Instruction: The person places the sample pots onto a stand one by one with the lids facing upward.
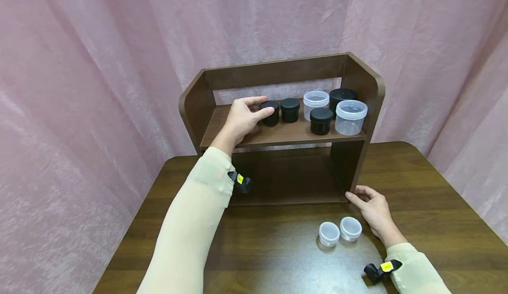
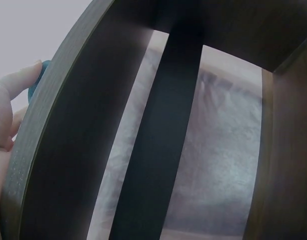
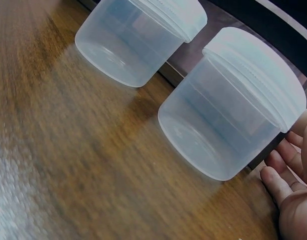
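Observation:
My left hand reaches onto the upper level of a brown wooden shelf, thumb and fingers around a small black lidded jar. In the left wrist view, the shelf's side hides most of that jar. Beside it stands a second small black jar. Low at the shelf's right side, my right hand holds the side panel's front edge, thumb in front and fingers along the outside. Two small translucent jars with whitish lids, one left and one right, stand on the table near that hand.
Farther right on the upper shelf stand two clear jars, a small black jar and a larger black jar. The shelf stands on a brown wooden table. A pink curtain hangs behind.

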`<state>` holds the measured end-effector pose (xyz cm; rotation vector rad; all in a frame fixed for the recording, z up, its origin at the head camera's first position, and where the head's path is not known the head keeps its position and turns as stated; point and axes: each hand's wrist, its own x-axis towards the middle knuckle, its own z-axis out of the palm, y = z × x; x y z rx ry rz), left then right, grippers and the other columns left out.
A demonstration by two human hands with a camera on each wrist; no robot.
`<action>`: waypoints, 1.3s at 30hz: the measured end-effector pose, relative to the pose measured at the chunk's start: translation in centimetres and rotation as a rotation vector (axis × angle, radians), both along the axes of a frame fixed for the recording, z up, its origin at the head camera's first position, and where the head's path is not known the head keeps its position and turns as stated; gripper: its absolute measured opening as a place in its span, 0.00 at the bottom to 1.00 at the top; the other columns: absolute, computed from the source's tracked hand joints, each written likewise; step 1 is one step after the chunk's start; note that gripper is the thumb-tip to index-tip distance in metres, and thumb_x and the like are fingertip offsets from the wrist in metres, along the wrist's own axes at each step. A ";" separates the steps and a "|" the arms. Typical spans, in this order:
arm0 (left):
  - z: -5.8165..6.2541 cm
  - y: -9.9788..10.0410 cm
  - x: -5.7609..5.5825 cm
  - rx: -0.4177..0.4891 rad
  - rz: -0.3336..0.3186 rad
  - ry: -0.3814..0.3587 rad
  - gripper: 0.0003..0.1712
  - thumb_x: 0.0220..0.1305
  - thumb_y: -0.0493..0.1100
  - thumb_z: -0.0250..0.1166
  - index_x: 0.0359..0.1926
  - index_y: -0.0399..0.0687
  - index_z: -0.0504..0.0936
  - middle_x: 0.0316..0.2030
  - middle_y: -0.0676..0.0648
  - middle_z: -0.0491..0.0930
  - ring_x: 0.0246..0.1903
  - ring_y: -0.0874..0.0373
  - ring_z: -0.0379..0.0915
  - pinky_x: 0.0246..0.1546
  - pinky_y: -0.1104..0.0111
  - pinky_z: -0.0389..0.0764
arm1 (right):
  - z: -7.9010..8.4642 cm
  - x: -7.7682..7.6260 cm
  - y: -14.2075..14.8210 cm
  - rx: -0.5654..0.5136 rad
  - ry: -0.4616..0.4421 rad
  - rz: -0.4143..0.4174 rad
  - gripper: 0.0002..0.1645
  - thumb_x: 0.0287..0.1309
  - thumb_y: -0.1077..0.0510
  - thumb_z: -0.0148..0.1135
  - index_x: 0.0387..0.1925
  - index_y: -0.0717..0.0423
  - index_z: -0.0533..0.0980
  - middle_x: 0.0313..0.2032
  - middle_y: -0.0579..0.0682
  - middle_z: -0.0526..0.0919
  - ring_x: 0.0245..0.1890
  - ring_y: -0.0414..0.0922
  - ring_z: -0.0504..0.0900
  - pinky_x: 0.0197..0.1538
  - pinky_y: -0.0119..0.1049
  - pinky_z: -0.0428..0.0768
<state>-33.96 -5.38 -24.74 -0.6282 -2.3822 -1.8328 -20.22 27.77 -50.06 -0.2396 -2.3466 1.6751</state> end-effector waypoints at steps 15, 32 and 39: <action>-0.3 0.6 -0.6 -0.018 -0.027 -0.031 0.29 0.58 0.44 0.70 0.61 0.45 0.76 0.53 0.46 0.79 0.50 0.60 0.76 0.49 0.71 0.77 | -0.2 0.1 0.4 -0.009 0.020 0.002 0.28 0.57 0.48 0.68 0.50 0.65 0.76 0.36 0.36 0.80 0.38 0.30 0.76 0.38 0.21 0.75; -0.2 0.7 -0.5 -0.034 -0.024 -0.060 0.30 0.60 0.44 0.69 0.63 0.47 0.75 0.56 0.43 0.77 0.50 0.61 0.76 0.48 0.72 0.77 | 0.0 0.1 0.5 0.008 0.008 0.006 0.29 0.57 0.47 0.68 0.51 0.65 0.76 0.38 0.39 0.80 0.38 0.29 0.76 0.39 0.20 0.74; -0.1 0.7 -0.4 -0.033 -0.021 -0.066 0.30 0.59 0.44 0.69 0.63 0.48 0.75 0.58 0.43 0.75 0.51 0.61 0.75 0.49 0.71 0.77 | -0.1 0.1 0.5 0.002 0.011 0.007 0.29 0.57 0.47 0.68 0.50 0.65 0.76 0.38 0.39 0.80 0.39 0.30 0.76 0.39 0.21 0.74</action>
